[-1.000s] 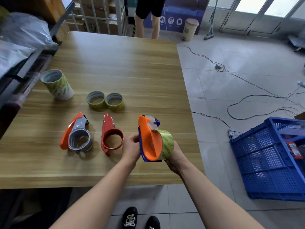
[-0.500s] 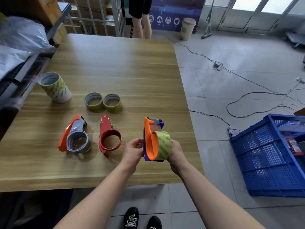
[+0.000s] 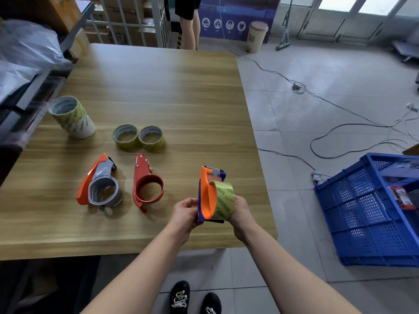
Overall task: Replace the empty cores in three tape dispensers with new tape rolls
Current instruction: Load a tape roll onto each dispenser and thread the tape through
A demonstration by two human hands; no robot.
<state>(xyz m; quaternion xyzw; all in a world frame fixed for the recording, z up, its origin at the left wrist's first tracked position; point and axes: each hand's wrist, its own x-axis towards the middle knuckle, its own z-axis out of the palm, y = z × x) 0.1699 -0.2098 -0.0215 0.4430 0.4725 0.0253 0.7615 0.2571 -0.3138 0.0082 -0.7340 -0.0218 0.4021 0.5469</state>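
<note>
Both hands are holding a tape dispenser (image 3: pixel 206 196) upright above the table's (image 3: pixel 158 91) near right edge.

Its long axis is running near-to-far, cutter end pointing far; left hand (image 3: pixel 184 211) is gripping its left side, right hand (image 3: pixel 240 210) is wrapping curled fingers around the tape roll (image 3: pixel 223 200).

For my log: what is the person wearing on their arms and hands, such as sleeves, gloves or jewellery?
No sleeve, glove, watch, bracelet or ring shows on the left hand or the right hand; both arms are uncovered down to the frame's edge. Below, black shoes with pale markings.
</note>
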